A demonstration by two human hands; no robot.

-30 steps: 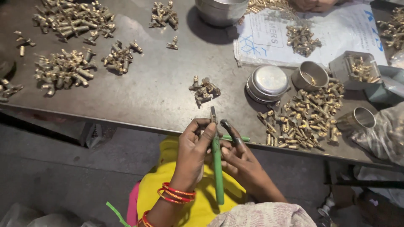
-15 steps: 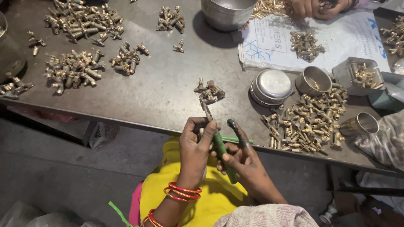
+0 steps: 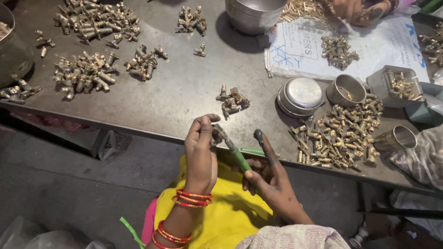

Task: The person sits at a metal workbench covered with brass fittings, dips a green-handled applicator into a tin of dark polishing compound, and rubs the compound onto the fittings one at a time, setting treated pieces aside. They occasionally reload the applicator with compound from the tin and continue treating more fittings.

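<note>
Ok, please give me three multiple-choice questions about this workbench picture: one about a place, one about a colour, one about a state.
1. Where does the small cluster of brass fittings lie?
A. on the table above the hands
B. inside the steel bowl
C. on the yellow cloth

2. What colour is the handle of the tool in the right hand?
A. red
B. green
C. blue

3. How does the small steel cup at the right stand?
A. upright
B. upside down
C. tipped on its side

Answers: 1 A, it sits on bare tabletop; 2 B, the grip shows green; 3 C, its mouth faces sideways.
</note>
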